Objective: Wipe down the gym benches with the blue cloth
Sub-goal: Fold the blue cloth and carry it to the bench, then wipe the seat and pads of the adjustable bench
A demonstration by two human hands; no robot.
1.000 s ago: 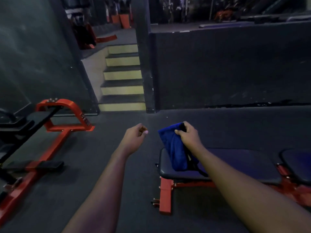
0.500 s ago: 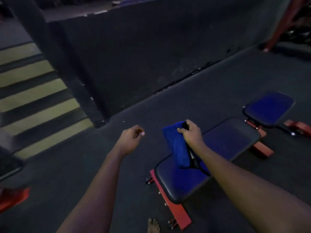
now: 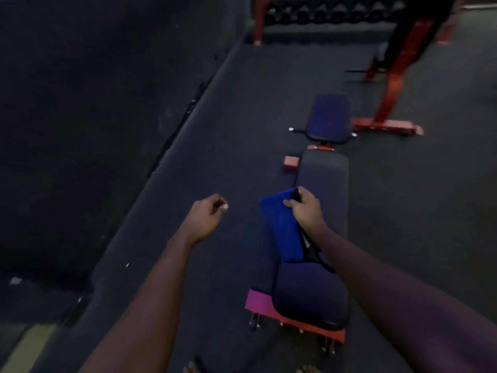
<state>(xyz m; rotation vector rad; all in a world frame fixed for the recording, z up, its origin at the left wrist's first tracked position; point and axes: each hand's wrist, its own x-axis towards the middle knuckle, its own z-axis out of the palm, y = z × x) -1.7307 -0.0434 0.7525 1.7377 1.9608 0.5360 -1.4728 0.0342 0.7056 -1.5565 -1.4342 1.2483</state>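
A dark padded gym bench on a red frame runs away from me in the centre of the head view, with a separate blue seat pad at its far end. My right hand grips the blue cloth, which hangs folded above the bench's long pad together with a black strap. My left hand hovers over the floor left of the bench, fingers curled loosely with nothing in them.
A dark wall runs along the left. A red machine frame stands beyond the bench at the right, and a dumbbell rack lines the back. A small red block lies beside the bench. Dark rubber floor surrounds it.
My view has swung right and down, so the stairs are gone and the bench now lies lengthwise ahead of me. Both hands keep the same pose, the right still holding the cloth.
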